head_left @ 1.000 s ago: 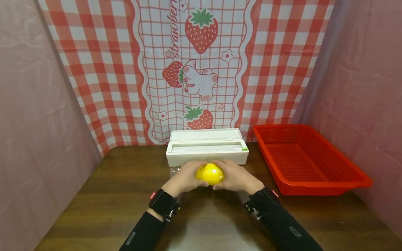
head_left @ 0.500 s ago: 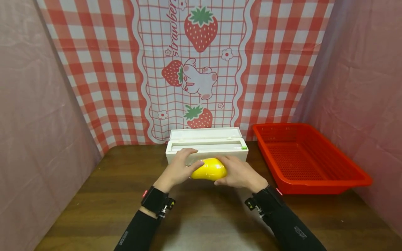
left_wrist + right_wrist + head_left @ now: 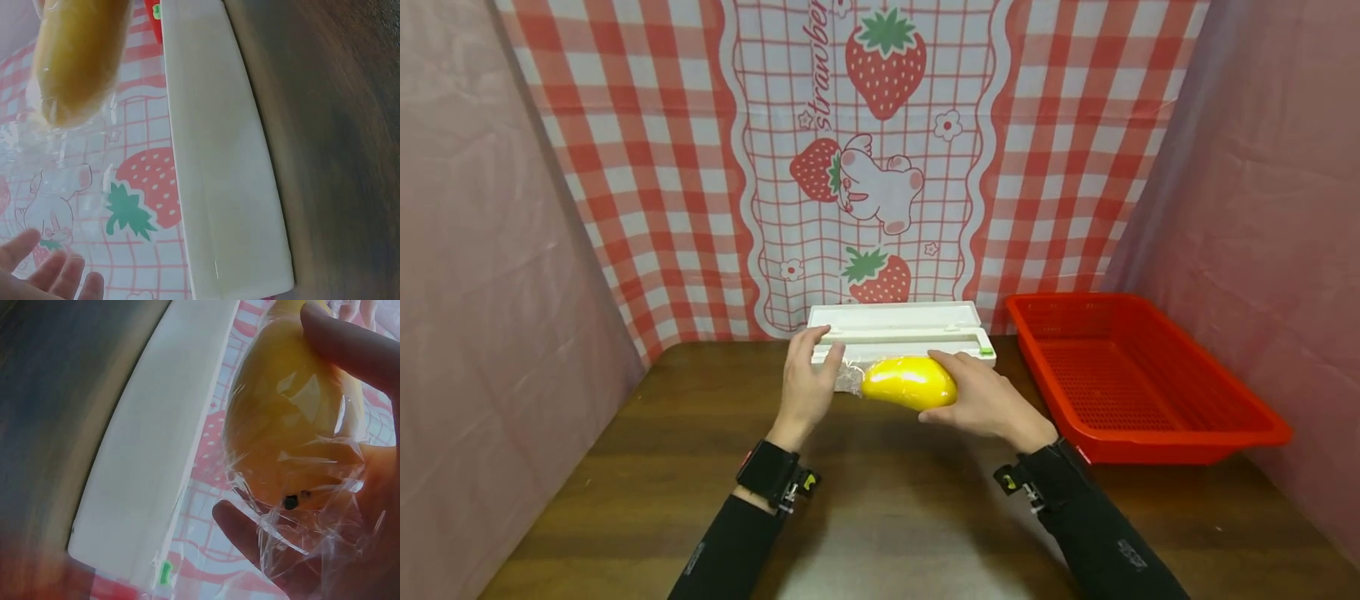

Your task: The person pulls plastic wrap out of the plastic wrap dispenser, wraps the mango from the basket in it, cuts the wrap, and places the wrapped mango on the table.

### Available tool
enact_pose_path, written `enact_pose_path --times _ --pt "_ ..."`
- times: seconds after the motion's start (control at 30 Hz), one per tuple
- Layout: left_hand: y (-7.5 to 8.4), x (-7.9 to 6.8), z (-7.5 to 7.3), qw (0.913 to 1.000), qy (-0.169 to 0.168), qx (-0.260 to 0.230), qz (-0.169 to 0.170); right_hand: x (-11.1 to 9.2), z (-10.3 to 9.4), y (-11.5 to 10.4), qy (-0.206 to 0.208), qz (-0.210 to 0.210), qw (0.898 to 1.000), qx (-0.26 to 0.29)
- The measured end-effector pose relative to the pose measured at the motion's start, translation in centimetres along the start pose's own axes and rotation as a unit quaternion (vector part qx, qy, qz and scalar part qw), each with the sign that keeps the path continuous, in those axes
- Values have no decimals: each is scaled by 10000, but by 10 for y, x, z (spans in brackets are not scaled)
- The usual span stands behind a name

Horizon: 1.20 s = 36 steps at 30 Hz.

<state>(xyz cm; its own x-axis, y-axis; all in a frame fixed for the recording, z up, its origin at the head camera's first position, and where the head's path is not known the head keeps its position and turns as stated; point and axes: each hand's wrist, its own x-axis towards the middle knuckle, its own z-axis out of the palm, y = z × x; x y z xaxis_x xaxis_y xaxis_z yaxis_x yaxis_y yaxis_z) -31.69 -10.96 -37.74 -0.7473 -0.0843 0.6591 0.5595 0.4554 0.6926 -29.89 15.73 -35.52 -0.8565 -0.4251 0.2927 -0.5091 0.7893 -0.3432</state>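
My right hand (image 3: pixel 988 396) holds a yellow mango (image 3: pixel 910 383) by its right end, raised in front of a white cling film dispenser (image 3: pixel 891 317). Clear cling film (image 3: pixel 312 534) wraps the mango, bunched and wrinkled around the end with the dark spot. At the mango's left end a loose flap of film (image 3: pixel 850 377) sticks out toward my left hand (image 3: pixel 805 383). That hand is apart from the mango, thumb and fingers spread, with the fingers relaxed in the left wrist view. The dispenser's lid is up, and a green slider (image 3: pixel 986 351) sits at its right end.
A red plastic basket (image 3: pixel 1165 437) stands to the right of the dispenser on the brown wooden table (image 3: pixel 700 467). Behind hangs a red-and-white checked strawberry cloth (image 3: pixel 1052 167). Pink fabric (image 3: pixel 497 275) encloses both sides.
My left hand has let go of the mango and moved left, its fingers spreading. My right hand has lifted the mango slightly and shifted it right, turning it lengthwise across the view.
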Motion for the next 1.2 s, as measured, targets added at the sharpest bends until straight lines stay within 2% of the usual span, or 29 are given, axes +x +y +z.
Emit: enact_pose_path --times 0.23,0.4,0.6,0.77,0.9,1.07,1.13,1.2 --pt "1 -1 1 9981 291 -533 -96 1 -1 1 104 -42 9995 308" --pt "2 -2 -1 9966 477 -673 -80 2 -1 1 152 -2 9978 652" --pt "3 -3 -2 9946 505 -806 -419 2 0 -1 222 -213 9949 962" --pt "5 -3 0 9888 484 -1304 -548 2 3 -4 350 -470 9914 1167" --pt "7 -2 1 9802 379 -1834 -638 1 4 -7 465 -552 9893 1267" --pt "8 -3 3 9722 -28 -2275 -547 1 6 -10 588 -601 9890 1213" --pt "11 -4 4 9724 -225 -2274 -463 1 7 -11 605 -600 9897 1154" --pt "13 -5 5 9767 -378 -2080 -379 2 9 -12 593 -577 9904 1111"
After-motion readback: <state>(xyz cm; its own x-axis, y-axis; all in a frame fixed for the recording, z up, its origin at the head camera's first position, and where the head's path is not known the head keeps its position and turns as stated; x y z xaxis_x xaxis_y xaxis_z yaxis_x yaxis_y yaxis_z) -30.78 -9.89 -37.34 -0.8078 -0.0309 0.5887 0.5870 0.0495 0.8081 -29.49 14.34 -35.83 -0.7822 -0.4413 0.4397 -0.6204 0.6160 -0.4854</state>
